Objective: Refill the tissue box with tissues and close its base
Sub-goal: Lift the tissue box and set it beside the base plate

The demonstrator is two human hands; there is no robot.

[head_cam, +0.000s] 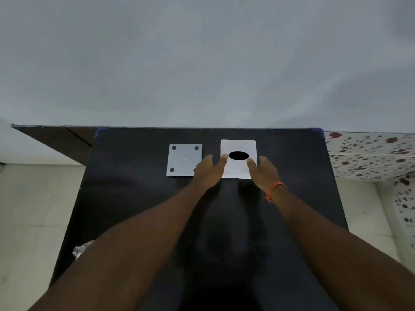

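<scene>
- The tissue box, at frame centre on the black table, is flanked by the left hand and right hand; fingers spread, contact unclear.
- The base plate, just left, could be knocked by the left hand.
- No tissues are seen, so refilling could stall.

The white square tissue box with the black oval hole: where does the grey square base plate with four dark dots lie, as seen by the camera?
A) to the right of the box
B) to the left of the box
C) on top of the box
B: the grey square base plate lies flat on the black table, left of the white tissue box.
</scene>
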